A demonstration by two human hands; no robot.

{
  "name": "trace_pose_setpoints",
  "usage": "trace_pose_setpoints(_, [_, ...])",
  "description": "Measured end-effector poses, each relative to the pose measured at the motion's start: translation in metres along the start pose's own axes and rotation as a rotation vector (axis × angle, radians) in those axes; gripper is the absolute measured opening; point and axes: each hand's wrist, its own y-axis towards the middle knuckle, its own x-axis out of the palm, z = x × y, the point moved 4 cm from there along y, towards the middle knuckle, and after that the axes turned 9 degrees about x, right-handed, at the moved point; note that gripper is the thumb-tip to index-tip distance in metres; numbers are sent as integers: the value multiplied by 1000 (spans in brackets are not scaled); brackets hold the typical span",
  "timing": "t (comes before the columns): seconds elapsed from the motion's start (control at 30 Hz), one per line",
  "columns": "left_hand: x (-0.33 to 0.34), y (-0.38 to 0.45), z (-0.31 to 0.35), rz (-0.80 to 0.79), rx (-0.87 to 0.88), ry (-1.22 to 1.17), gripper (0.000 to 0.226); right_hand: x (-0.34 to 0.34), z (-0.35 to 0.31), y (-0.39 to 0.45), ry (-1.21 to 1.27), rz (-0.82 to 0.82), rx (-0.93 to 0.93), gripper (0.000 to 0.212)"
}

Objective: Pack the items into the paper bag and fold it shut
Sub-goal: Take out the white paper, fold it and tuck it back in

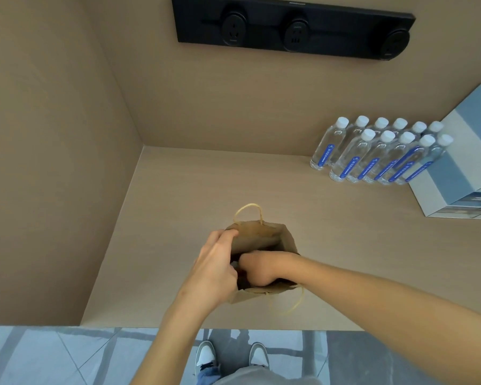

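Standing open on the pale wooden counter (345, 259), near its front edge and toward the left wall, the brown paper bag (257, 236) has its mouth spread wide. Its far twine handle (247, 211) arches upright over the back rim, while the near handle (289, 307) droops outward over the front of the bag toward the person.

The left hand (215, 269) is curled over the bag's left rim, fingers wrapped onto the paper at the far left corner and holding that side open. The right hand (257, 269) reaches in from the right, plunged into the bag's mouth with the wrist crossing the right rim; its fingers are buried in the dark interior, so I cannot tell whether they are closed on anything. Something small and dark, with perhaps a touch of red, sits between the two hands inside the bag, but it is too shadowed to identify.

Further back and to the right, well apart from the bag, two rows of clear water bottles (381, 151) with white caps and blue labels stand against the back wall. Just beside them on the right rests a stack of white and blue boxes (461, 168). High on the back wall hangs a black power strip (292, 26) with three round sockets. Below the counter's edge, grey floor tiles (67, 357) show, along with the person's grey and white sneakers (206, 357).
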Motion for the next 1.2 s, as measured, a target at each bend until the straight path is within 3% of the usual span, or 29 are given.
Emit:
trace_pose_setpoints(0.13, [-12, 3, -1, 29, 18, 27, 66, -34, 15, -47, 301, 304, -69, 22])
trace_pose_setpoints(0.23, [-20, 5, 2, 65, 47, -13, 62, -52, 31, -85, 675, 518, -128, 14])
trace_pose_setpoints(0.37, [-28, 4, 9, 126, 81, -62, 41, -56, 52, -122, 1330, 565, -368, 5])
trace_pose_setpoints(0.47, [-32, 3, 17, 143, 138, -102, 39, -56, 59, -134, 1632, 503, -523, 4])
trace_pose_setpoints(0.6, [-56, -1, 37, 340, 217, -177, 43, -66, 60, -140, 1729, 469, -590, 7])
trace_pose_setpoints(0.67, [-72, -3, 56, 358, 308, -282, 48, -70, 57, -138, 1765, 402, -608, 8])
trace_pose_setpoints(0.77, [-88, 3, 81, 133, 359, -649, 46, -74, 50, -134, 1830, 301, -636, 8])
trace_pose_setpoints(0.87, [-89, 13, 94, 4, 303, -687, 34, -78, 44, -134, 1841, 201, -675, 6])
trace_pose_setpoints(0.97, [-88, 21, 98, 177, 226, -668, 15, -83, 41, -137, 1837, 163, -692, 10])
trace_pose_setpoints(1.07, [-87, 25, 97, 287, 124, -788, 16, -82, 41, -143, 1920, 139, -764, 39])
trace_pose_setpoints(1.13, [-87, 24, 94, 345, 64, -807, 17, -78, 43, -152, 1857, 287, -746, 48])
trace_pose_setpoints(1.2, [-86, 23, 90, 380, 19, -815, 19, -71, 46, -159, 1731, 572, -618, 45])
